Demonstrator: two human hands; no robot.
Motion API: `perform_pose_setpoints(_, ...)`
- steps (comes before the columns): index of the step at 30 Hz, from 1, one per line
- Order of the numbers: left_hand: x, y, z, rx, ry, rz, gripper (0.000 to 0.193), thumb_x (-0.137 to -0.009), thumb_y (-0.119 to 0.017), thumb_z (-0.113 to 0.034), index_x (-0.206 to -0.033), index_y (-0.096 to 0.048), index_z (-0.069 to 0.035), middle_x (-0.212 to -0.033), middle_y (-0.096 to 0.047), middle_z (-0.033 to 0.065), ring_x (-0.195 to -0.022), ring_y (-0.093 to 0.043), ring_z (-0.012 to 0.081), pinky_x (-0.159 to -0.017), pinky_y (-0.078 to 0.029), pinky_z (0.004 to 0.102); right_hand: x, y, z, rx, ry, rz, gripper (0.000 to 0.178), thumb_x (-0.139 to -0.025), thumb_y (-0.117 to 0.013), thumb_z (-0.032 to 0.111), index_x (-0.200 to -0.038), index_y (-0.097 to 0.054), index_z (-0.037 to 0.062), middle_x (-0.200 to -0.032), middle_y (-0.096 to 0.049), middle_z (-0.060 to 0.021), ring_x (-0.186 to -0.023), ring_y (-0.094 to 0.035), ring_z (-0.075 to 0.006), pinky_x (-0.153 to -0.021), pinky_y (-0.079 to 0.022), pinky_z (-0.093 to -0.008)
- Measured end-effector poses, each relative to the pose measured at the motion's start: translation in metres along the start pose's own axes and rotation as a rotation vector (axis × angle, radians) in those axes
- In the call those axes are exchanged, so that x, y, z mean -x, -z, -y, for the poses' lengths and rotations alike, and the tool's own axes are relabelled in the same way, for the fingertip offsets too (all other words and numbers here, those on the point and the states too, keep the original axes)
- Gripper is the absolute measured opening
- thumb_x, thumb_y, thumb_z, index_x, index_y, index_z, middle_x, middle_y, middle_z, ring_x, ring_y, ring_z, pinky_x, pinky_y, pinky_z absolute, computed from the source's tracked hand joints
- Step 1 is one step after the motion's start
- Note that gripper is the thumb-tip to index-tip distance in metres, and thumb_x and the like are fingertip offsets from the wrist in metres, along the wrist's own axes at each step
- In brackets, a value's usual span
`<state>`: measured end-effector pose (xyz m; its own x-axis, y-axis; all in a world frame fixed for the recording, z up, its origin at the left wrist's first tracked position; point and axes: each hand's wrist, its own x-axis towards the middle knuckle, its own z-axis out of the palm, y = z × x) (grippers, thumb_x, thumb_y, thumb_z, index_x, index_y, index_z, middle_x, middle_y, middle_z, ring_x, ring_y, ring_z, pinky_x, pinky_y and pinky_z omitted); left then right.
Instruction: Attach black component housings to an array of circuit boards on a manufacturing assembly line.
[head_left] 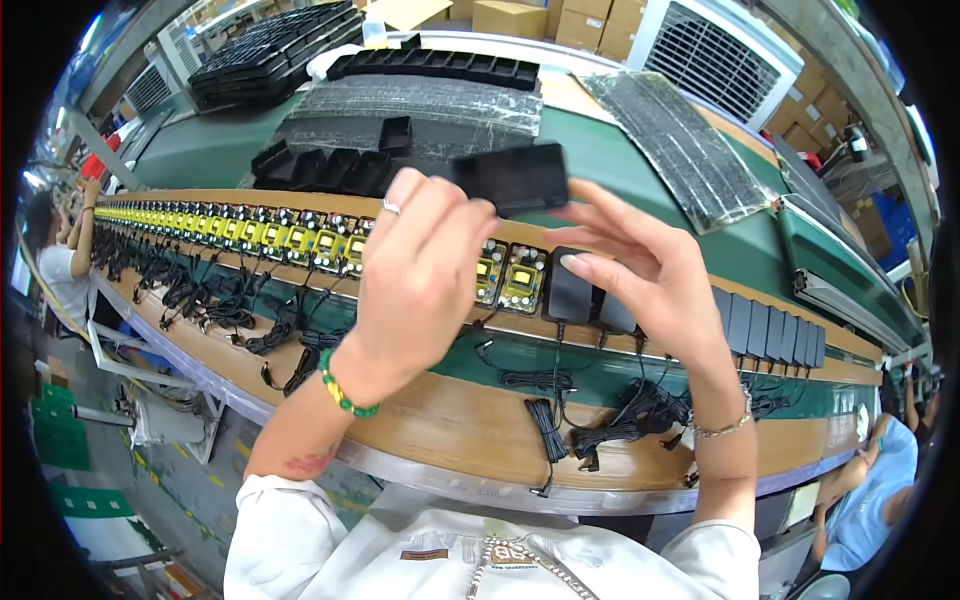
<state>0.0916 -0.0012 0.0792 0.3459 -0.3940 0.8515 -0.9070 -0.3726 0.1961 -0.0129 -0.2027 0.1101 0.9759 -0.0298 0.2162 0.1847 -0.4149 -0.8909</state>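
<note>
A black plastic adapter case [512, 180] is tilted above the row, its left lower edge at the bent fingertips of my left hand [425, 270], which is closed on it. At the case's right end, the fingertips of my right hand [645, 262] are stretched out beside or against it; the contact is blurred. The right thumb is apart from the fingers, over a closed black adapter [570, 285] in the row. Left of that adapter sits an open unit with a yellow-wrapped circuit board [523, 278]. Several more boards [300, 240] continue to the left, partly hidden by my left hand.
Closed adapters [775, 330] line the row at right. Coiled black cables [640, 415] hang toward me. Beyond the row lie loose black cases [320, 170], a black case strip [440, 70], stacked trays [270, 50] and a plastic-wrapped sheet [680, 145]. Other people sit at both sides.
</note>
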Motion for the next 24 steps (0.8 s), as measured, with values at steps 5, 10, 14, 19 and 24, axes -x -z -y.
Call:
perform_pose_setpoints(5,0.005,0.019,-0.03,0.338,0.124,-0.004,0.016,-0.077,-0.074,0.007,-0.092,-0.073,0.002,-0.085,-0.064,0.0073,-0.074,-0.052,0.0211,-0.067,-0.047,0.0316,-0.001,-0.014,-0.001,-0.357,0.127,-0.029,0.081,-0.078,-0.081,0.004,-0.15,-0.046,-0.0033,-0.147,-0.053,-0.0283,-0.129,-0.06,-0.033,-0.109,-0.05,-0.0441)
perform_pose_setpoints(10,0.009,0.019,-0.029,0.383,-0.002,-0.09,0.016,-0.077,-0.076,0.007,-0.092,-0.073,0.003,-0.083,-0.064,0.007,-0.072,-0.053,0.0174,-0.067,-0.046,0.0286,0.002,-0.018,-0.001,-0.564,0.254,0.005,0.08,-0.077,-0.082,0.005,-0.149,-0.048,-0.0029,-0.15,-0.051,-0.0282,-0.131,-0.058,-0.0326,-0.108,-0.05,-0.0424)
perform_pose_setpoints(14,0.006,0.031,-0.037,0.807,0.49,0.047,0.011,-0.08,-0.075,0.006,-0.09,-0.073,0.004,-0.083,-0.064,0.0079,-0.07,-0.054,0.0183,-0.066,-0.047,0.0284,0.002,-0.016,0.003,-0.207,0.453,-0.035,0.08,-0.077,-0.083,0.008,-0.149,-0.049,-0.0019,-0.151,-0.049,-0.0264,-0.13,-0.058,-0.032,-0.107,-0.049,-0.042)
perform_pose_setpoints(19,0.028,0.041,-0.05,0.949,1.001,0.194,0.008,-0.084,-0.073,0.003,-0.091,-0.071,0.004,-0.084,-0.065,0.0103,-0.07,-0.054,0.0219,-0.066,-0.048,0.0302,-0.002,-0.021,0.012,0.277,0.577,0.009,0.08,-0.077,-0.084,0.011,-0.149,-0.051,0.0015,-0.149,-0.05,-0.0214,-0.126,-0.058,-0.0311,-0.106,-0.049,-0.0406)
perform_pose_setpoints(24,0.055,0.032,-0.049,0.34,0.667,0.172,0.01,-0.089,-0.07,0.0,-0.097,-0.068,0.005,-0.086,-0.066,0.0136,-0.072,-0.058,0.0258,-0.069,-0.05,0.0332,-0.011,-0.023,-0.014,0.424,0.403,-0.012,0.078,-0.077,-0.084,0.013,-0.149,-0.052,0.0076,-0.144,-0.053,-0.0148,-0.119,-0.059,-0.0293,-0.101,-0.049,-0.0382)
